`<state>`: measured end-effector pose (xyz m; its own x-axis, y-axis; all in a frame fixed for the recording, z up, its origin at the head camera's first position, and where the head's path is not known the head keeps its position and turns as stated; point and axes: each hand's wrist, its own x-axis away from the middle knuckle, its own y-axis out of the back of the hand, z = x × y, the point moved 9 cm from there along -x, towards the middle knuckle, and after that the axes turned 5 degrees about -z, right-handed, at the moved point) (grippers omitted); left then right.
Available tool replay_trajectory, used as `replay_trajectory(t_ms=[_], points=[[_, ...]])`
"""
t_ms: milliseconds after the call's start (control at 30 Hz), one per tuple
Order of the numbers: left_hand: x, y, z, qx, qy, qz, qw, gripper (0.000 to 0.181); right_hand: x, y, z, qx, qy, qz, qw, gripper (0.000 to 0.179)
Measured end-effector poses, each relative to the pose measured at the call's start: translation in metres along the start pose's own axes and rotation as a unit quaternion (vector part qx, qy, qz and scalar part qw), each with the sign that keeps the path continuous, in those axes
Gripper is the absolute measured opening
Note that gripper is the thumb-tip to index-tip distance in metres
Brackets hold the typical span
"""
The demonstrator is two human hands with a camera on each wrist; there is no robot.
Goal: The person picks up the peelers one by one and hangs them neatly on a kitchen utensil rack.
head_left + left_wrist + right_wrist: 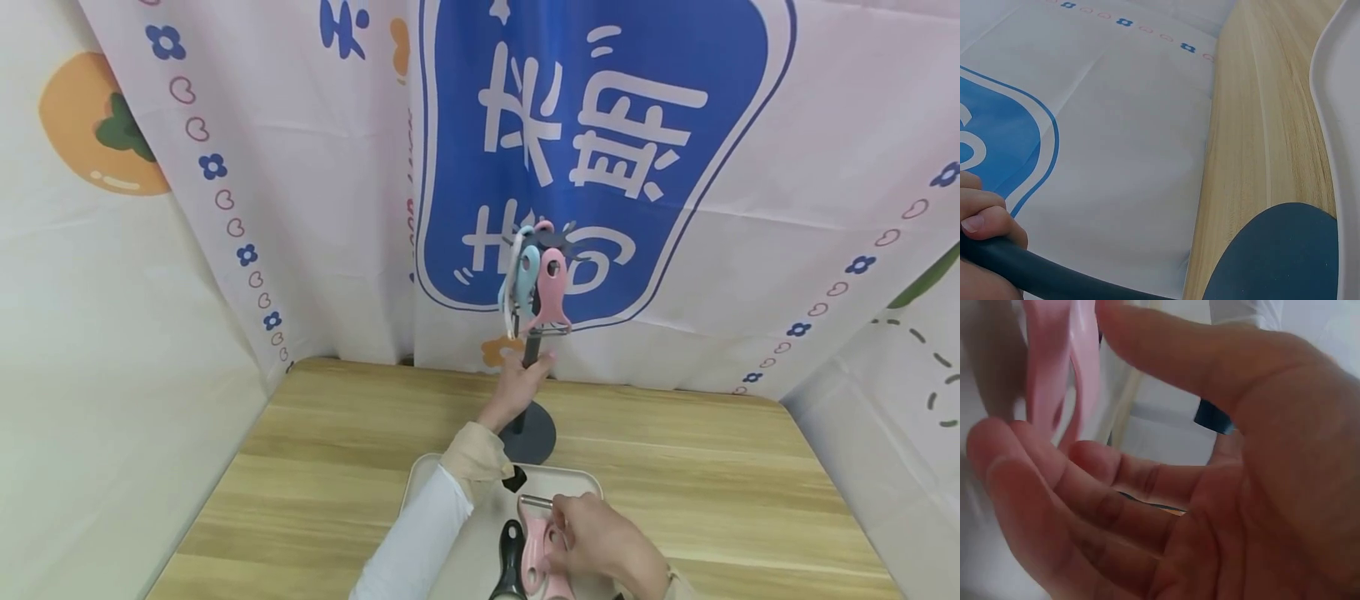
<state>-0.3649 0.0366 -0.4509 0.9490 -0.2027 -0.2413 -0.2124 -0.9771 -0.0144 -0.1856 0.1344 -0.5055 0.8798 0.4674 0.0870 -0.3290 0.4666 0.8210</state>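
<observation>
My left hand (519,379) grips the dark pole (532,354) of a stand with a round base (529,435). In the left wrist view, its fingers (988,215) curl round that pole. From the top of the stand hang a pink peeler (552,287), a light blue peeler (527,275) and a whitish one. My right hand (600,533) is low over a tray, at two pink peelers (533,550) lying side by side. In the right wrist view, its thumb and fingers are spread apart, with pink handles (1047,362) just beyond the fingertips.
The off-white tray (585,477) lies on the wood-grain table (697,467), just in front of the stand's base. A black peeler (512,557) lies in it, left of the pink ones. Another black item (515,479) is near its far edge. A printed curtain (337,208) hangs behind.
</observation>
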Motion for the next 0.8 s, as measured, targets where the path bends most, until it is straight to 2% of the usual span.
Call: replay_trajectory(t_ms=[200,467,667,800], points=[[0.000,0.002,0.001,-0.005,0.005,-0.011,0.9999,0.057,-0.001,-0.009,0.002,0.030,0.002,0.005,0.9995,0.027],[-0.001,0.000,-0.001,-0.006,-0.006,-0.007,0.9999,0.053,0.002,-0.014,0.005,0.050,-0.039,0.002,0.9980,0.015],[-0.001,0.001,0.002,-0.002,0.006,-0.006,1.0000,0.056,0.002,-0.018,0.005,0.074,-0.060,0.002,0.9954,0.030],[-0.001,0.001,0.003,-0.001,0.009,-0.004,1.0000,0.056,0.002,-0.019,0.005,0.097,-0.064,-0.012,0.9932,0.038]])
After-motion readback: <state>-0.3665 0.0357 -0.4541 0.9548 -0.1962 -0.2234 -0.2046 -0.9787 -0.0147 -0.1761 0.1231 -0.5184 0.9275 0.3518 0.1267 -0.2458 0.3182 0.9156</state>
